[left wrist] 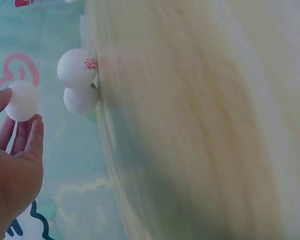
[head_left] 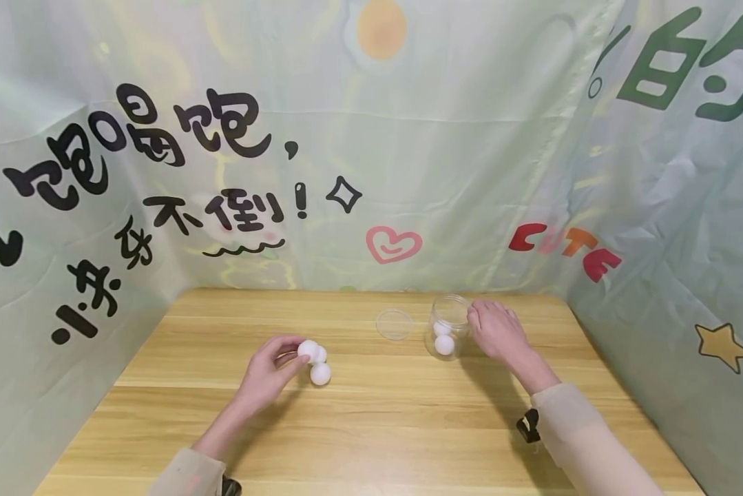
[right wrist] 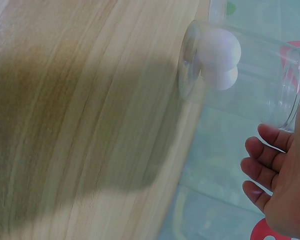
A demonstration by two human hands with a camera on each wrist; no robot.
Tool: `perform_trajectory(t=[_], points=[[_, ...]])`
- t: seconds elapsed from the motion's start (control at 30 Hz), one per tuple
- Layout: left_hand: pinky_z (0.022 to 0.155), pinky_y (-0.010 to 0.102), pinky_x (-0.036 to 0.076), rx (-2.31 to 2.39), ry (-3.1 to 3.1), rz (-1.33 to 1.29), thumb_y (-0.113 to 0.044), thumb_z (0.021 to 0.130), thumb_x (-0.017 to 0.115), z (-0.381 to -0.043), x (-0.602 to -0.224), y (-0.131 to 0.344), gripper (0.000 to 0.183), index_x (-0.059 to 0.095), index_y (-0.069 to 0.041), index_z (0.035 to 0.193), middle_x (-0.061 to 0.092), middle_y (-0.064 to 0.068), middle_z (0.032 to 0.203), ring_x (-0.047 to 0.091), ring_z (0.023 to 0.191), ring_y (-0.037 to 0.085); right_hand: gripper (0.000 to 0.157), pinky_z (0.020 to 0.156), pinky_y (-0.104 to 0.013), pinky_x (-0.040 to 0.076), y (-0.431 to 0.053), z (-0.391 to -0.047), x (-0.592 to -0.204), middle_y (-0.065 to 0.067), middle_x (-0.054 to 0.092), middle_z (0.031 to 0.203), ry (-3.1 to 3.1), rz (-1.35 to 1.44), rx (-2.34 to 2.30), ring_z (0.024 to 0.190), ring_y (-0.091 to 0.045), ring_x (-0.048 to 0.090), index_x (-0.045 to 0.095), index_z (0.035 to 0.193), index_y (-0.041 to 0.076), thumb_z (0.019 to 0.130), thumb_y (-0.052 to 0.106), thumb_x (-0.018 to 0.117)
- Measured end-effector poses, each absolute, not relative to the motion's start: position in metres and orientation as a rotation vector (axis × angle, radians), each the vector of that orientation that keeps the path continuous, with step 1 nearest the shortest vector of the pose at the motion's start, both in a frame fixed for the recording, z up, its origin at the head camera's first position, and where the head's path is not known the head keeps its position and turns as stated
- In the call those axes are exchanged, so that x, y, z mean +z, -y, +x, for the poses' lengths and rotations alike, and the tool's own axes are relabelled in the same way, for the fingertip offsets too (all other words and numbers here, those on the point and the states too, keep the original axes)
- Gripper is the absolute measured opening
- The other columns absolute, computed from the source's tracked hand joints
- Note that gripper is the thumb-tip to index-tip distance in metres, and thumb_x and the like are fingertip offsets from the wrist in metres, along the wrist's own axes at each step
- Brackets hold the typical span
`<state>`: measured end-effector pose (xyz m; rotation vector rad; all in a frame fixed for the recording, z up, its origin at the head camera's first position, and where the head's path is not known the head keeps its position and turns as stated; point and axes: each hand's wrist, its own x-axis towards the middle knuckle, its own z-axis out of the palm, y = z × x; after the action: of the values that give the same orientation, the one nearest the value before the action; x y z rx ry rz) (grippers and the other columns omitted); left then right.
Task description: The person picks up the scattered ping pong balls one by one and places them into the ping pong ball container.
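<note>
In the head view my left hand (head_left: 270, 368) pinches a white table tennis ball (head_left: 308, 350) between thumb and fingers. Two more white balls (head_left: 320, 374) rest on the table right beside it; the left wrist view shows red print on one ball (left wrist: 76, 68). My right hand (head_left: 498, 329) is at the right side of a clear, lidless jar (head_left: 436, 350), gripping it by the rim with curled fingers. The right wrist view has the fingertips (right wrist: 255, 145) close under the rim, the thumb mostly out of frame. Inside the upright jar lie two white balls (right wrist: 220, 50).
A clear round lid (head_left: 394, 324) lies flat on the wooden table (head_left: 371, 427), just left of the jar. Printed cloth walls (head_left: 458, 172) enclose the table at the back and both sides.
</note>
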<state>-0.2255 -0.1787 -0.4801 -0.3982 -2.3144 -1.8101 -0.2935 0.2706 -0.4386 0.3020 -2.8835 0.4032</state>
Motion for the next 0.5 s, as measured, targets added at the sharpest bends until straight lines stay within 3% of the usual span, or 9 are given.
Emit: perform_trajectory(t=[0.5], points=[[0.105,0.031,0.054,-1.900,2.218,-0.451,-0.006,0.094,0.078,-0.234,-0.470,0.150,0.035,0.067,0.001,0.126,0.062,0.016,0.129,0.064,0.121,0.029,0.041,0.090,-0.061,0.043,-0.271,-0.293,-0.439,-0.021,0.065,0.119,2.884,0.291,0.412,0.116,-0.044,0.055,0.061,0.106,0.005,0.113,0.027,0.027]])
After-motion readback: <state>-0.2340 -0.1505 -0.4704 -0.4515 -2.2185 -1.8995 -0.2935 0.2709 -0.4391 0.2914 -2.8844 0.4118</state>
